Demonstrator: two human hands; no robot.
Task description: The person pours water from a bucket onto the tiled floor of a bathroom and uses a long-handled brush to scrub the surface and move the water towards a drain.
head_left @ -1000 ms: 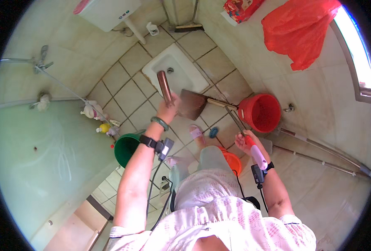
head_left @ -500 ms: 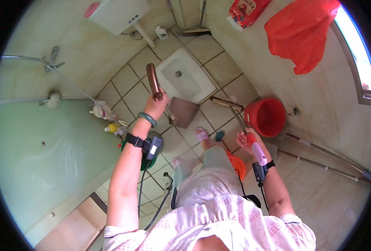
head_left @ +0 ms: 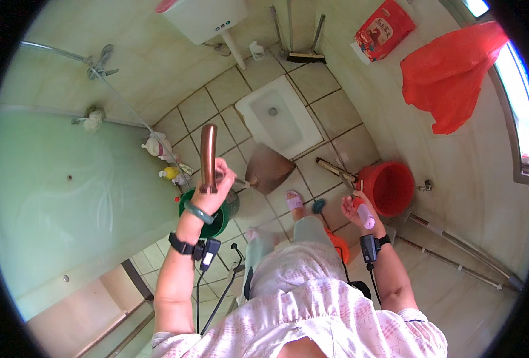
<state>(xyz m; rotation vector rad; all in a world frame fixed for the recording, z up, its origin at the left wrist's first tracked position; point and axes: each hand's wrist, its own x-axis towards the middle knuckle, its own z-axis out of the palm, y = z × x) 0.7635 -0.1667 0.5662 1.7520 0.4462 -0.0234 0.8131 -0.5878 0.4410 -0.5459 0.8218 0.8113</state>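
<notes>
My left hand (head_left: pixel 217 192) is closed around the handle of a long-handled dustpan. Its thick copper-brown grip (head_left: pixel 209 152) rises above my fist, and its brown pan (head_left: pixel 271 169) hangs slightly blurred between me and the white squat toilet (head_left: pixel 300 128). In my right hand (head_left: pixel 354 212) is a broom, its lilac and red handle (head_left: pixel 366 216) pointing toward me. The broom's narrow head (head_left: pixel 335 169) lies over the floor tiles, left of a large red bucket (head_left: pixel 390 190). A green bucket (head_left: pixel 215 225) stands below my left wrist.
Bottles (head_left: pixel 169 173) line the tub's edge at the left. Another broom (head_left: pixel 306 58) leans in the far corner. Poles (head_left: pixel 449 262) lie along the right wall. An orange bucket (head_left: pixel 338 246) stands beside my leg, and a red cloth (head_left: pixel 449 77) hangs at upper right.
My left hand has drawn back toward me and to the left, bringing the dustpan along a little. The view has shifted. My right hand keeps hold of the broom with little movement.
</notes>
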